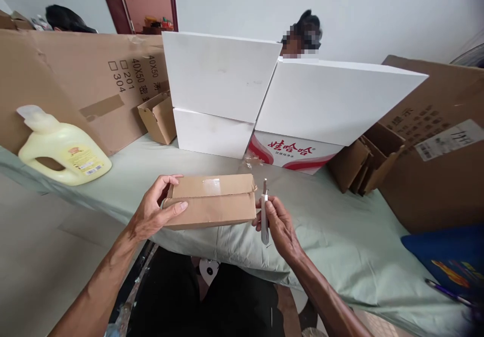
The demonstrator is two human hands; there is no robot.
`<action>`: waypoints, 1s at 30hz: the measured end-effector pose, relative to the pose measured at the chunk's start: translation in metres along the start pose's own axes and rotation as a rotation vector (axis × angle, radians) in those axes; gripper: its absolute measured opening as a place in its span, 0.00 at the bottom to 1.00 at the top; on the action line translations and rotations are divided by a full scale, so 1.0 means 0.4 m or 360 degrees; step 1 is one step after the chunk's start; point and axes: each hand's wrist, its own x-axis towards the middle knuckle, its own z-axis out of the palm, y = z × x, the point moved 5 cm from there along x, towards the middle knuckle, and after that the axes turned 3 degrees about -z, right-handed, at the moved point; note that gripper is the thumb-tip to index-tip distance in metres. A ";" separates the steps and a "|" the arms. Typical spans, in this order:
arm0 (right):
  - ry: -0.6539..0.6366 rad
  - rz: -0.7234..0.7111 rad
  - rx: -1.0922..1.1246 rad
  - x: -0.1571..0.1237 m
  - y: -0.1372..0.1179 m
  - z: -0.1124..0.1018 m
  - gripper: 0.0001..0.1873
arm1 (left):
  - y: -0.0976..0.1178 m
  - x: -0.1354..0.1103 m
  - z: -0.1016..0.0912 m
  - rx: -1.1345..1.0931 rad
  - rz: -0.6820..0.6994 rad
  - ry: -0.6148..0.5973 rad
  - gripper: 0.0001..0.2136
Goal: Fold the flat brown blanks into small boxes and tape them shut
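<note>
View from above a person's two bare hands at the near edge of a table draped in pale green cloth (340,236). The left hand (157,211) grips the left end of a small brown cardboard box (212,203), with the thumb across its front face and the fingers curled over the top. The box is closed, with clear tape along its top flap. It is held level over the cloth's near edge, in the middle of the view.

The right hand (276,221) is closed around a slim grey metal craft knife (264,216). The knife is held upright, tip up, just beside the box's right end. Whether the fingers touch the box cannot be told.

Behind the box is a strip of bare cloth. It ends at two large white foam boards (219,74) that lean against a red-and-white printed carton (291,153). To the left the cloth is open as far as a pale yellow plastic detergent jug (64,155), which lies on its side near the table's left edge. Behind the jug stands a tall sheet of brown cardboard (94,85).

To the right, open cloth runs to flattened brown cartons (363,163) and a big brown shipping box (434,175). A blue printed bag (446,256) and a purple pen (448,291) lie near the right-hand corner.
</note>
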 end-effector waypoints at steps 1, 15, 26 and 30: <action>0.0020 -0.0042 -0.0001 0.007 -0.007 -0.015 0.31 | -0.010 -0.003 0.000 -0.0058 -0.0021 -0.0004 0.26; -0.0951 -0.0574 -0.1174 0.007 -0.313 0.055 0.17 | -0.019 -0.011 0.010 -0.0145 -0.0021 0.0017 0.23; -0.1048 -0.0701 -0.1378 0.031 -0.323 0.097 0.10 | -0.027 -0.030 -0.001 -0.0079 0.0094 -0.0039 0.21; -0.1012 -0.0957 -0.1446 0.040 -0.355 0.112 0.16 | -0.022 -0.032 0.002 -0.0088 0.0120 -0.0008 0.21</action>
